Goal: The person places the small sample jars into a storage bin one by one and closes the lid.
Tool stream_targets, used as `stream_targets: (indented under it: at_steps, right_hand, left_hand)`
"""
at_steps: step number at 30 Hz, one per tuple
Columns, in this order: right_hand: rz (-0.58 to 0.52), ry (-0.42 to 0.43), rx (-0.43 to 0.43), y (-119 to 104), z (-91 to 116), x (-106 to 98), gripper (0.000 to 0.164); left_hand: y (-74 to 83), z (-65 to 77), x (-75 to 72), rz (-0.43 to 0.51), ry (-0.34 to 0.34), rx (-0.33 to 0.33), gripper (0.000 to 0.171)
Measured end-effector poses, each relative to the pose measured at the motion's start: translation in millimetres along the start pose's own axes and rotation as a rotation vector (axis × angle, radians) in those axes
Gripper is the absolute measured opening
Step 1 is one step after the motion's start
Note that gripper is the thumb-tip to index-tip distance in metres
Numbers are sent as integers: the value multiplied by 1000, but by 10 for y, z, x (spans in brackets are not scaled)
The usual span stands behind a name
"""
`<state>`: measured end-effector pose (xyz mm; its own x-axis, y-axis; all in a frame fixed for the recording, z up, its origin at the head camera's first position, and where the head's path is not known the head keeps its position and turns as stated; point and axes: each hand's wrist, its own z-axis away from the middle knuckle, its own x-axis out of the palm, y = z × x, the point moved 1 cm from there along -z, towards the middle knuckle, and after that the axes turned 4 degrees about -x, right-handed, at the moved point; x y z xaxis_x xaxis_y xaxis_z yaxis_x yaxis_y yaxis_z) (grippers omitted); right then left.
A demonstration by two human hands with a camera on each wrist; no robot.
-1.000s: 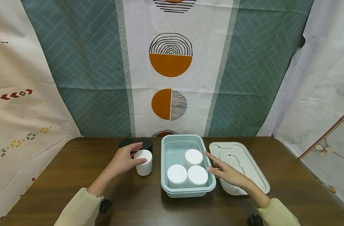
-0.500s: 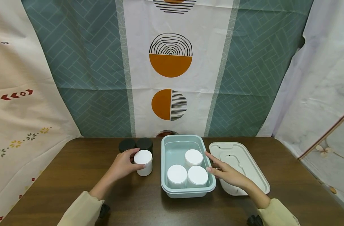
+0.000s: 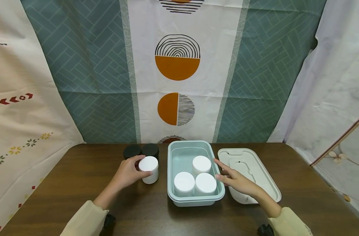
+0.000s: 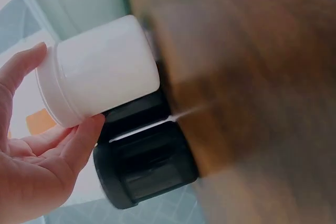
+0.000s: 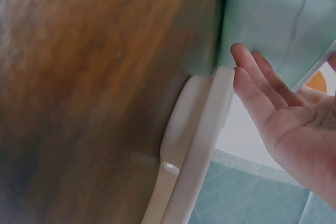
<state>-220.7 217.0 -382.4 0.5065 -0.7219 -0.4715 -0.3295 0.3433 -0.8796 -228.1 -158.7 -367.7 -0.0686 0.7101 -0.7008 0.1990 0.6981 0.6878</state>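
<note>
Left hand (image 3: 130, 172): thumb and fingers curled round a white jar (image 3: 149, 166), parted only by the jar's width. The jar sits between them, palm to its left. Thumb lies across the near side; fingers (image 4: 84, 140) bear on the far left side. Contact is high up, at the jar's lid; the top face shows and the lower body is free of the hand. Jar upright. Whether its base touches the table (image 3: 138, 209), I cannot tell.

Just behind the held jar: two black jars side by side, the left one (image 3: 132, 150) near the forefinger, the right one (image 3: 150, 150) directly back of the jar.

Right of the held jar, apart from it: a pale blue-green bin (image 3: 182, 151), open at the top. Inside, in its near half, three more white jars (image 3: 205, 183), all upright: two along the near wall, the third behind, toward the right wall.

Right hand (image 3: 236, 178): fingers extended and slightly spread at the outside of the bin's right wall, thumb by the rim, closed around nothing. Whether the fingertips press the wall, I cannot tell. Beneath and beyond this hand, a flat pale lid (image 3: 256, 167) lies beside the bin.
</note>
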Motion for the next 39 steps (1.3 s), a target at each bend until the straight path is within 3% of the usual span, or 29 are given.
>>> stream_targets:
  at_steps: [10,18,25,31,39]
  right_hand:
    - [23,6,4,-5,7,-10,65]
    - [17,2,-3,2,4,-11,65]
    - [14,3,0,15,0,-12,66]
    - [1,-6,0,21,0,-14,65]
    - [-10,-10,9,-4,-1,-4,65]
  left_hand:
    - [229,10,-252,76,18,73,61]
    - [489,-56,-298,99,34,130,57]
    - [737,-135,-225,150,7,140,57]
    - [862,-239,-62,131,-12,174,57]
    - [944,-343,174,111,-66,119,59]
